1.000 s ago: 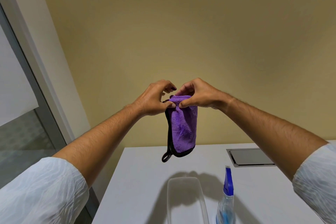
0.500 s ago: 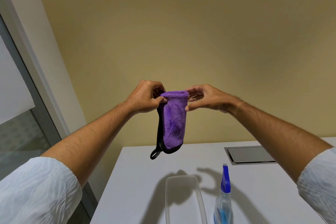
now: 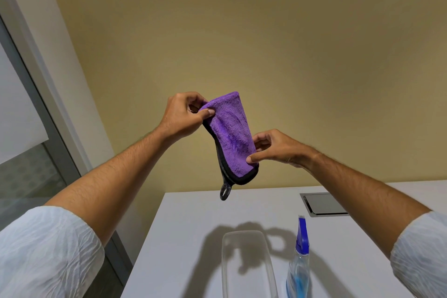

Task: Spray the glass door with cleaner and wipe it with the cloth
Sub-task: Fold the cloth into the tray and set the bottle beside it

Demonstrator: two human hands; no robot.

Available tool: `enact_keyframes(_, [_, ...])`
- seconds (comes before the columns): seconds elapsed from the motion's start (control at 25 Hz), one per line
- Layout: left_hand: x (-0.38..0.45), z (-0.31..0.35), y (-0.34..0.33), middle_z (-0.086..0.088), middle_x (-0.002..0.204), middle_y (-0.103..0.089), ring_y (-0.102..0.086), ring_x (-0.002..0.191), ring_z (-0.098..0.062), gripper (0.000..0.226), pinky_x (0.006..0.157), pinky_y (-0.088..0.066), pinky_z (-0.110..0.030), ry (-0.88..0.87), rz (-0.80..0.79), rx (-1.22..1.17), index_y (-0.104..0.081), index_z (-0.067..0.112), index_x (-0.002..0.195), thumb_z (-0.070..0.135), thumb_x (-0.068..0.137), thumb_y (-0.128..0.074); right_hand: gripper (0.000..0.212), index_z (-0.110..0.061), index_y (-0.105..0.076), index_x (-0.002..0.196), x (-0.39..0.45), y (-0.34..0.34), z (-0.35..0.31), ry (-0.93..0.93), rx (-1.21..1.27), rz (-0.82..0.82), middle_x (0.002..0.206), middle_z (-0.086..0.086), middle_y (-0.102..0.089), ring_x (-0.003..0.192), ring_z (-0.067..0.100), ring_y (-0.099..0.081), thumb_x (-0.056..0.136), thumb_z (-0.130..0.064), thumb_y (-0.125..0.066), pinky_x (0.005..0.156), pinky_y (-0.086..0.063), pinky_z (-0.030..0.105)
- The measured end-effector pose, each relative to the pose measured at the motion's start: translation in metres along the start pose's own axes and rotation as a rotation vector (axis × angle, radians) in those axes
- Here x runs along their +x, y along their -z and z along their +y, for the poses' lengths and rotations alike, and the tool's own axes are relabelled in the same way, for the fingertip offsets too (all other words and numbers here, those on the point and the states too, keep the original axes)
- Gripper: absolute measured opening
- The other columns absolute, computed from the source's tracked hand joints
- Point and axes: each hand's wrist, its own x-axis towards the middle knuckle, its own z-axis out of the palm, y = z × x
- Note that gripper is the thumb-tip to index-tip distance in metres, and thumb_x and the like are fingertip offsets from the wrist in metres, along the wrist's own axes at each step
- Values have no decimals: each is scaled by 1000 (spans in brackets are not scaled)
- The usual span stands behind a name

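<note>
Held up over the white table [image 3: 193,237], purple cloth [image 3: 232,138], pinched at top by left hand [image 3: 180,116], lower right edge by right hand [image 3: 275,147], spray bottle [image 3: 300,264] standing near right.

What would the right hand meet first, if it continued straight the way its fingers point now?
The purple cloth: the right hand points leftward and already pinches its lower edge. Beyond it lies probably the left hand's forearm, though depth is unclear.

White tabletop [image 3: 188,237] lower centre: clear plastic oblong container [image 3: 246,266] and blue-nozzled clear spray bottle [image 3: 298,266] stand close together at bottom edge, narrow gap between. Grey recessed hatch [image 3: 324,204] right, flush. Left and far tabletop open. Glass door [image 3: 26,174] left edge unobstructed.
</note>
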Motion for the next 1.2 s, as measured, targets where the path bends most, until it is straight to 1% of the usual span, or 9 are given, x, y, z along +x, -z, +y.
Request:
enact_keyframes(0.12, [-2,-3,2,1,76,-72,-62,64,-6,6,63,-50,-18,37,-1,-36,-72,15,81,16,77,-76,33,-1,-73,101,2,-3,-2,15,10,12,96,11,-77,84,14,-70,70,1,-84,78,-55,26])
enact_keyframes(0.28, [-6,-3,3,1,74,-70,-60,61,-2,8,59,-48,-12,83,13,-98,-70,18,77,13,77,-77,40,-10,-73,106,4,-8,-6,18,6,-14,106,9,-75,98,24,-70,69,-15,-88,92,-55,37])
enact_keyframes(0.4, [-5,-1,3,4,72,-69,-59,58,3,13,56,-46,-10,81,16,-123,-69,23,73,13,76,-77,38,-7,-73,105,6,-18,-5,32,9,18,106,11,-75,102,29,-69,71,-14,-87,95,-52,43])
enact_keyframes(0.52, [-7,-10,6,3,73,-70,-59,59,-1,12,56,-47,-11,111,0,-112,-68,22,73,15,76,-77,30,-2,-74,97,7,-17,-10,22,-26,45,101,19,-75,86,20,-68,71,-9,-86,85,-53,41])
enact_keyframes(0.64, [-17,-29,10,-4,77,-71,-62,66,-11,12,65,-51,-23,199,-87,-122,-68,18,76,19,71,-79,24,-4,-75,88,6,-7,-17,-21,-130,46,90,19,-75,74,16,-65,68,-10,-87,72,-49,33])
enact_keyframes(0.76, [-29,-40,11,-5,88,-71,-64,73,-17,29,71,-54,-33,225,-196,-78,-65,25,88,24,60,-75,19,-7,-75,81,6,-1,-22,-51,-267,13,76,8,-74,66,12,-64,67,-12,-87,64,-49,29])
enact_keyframes(0.92, [-35,-40,2,4,99,-66,-64,71,-13,55,70,-56,-29,167,-298,-53,-60,36,112,27,60,-78,15,-12,-76,79,10,2,-25,-75,-432,-22,75,2,-76,61,8,-64,67,-13,-85,58,-49,26])
enact_keyframes(1.08, [-42,-42,-15,0,91,-67,-63,72,-23,33,73,-57,-34,86,-382,127,-70,26,98,29,66,-79,13,-17,-76,75,11,3,-24,-97,-550,-38,68,-6,-74,58,4,-63,66,-15,-85,52,-47,21])
enact_keyframes(1.2, [-47,-45,-28,3,79,-66,-62,74,-19,22,70,-54,-30,39,-438,322,-70,21,92,26,73,-79,16,-19,-74,73,11,5,-21,-107,-629,-20,70,-4,-73,60,6,-60,65,-22,-87,52,-45,20])
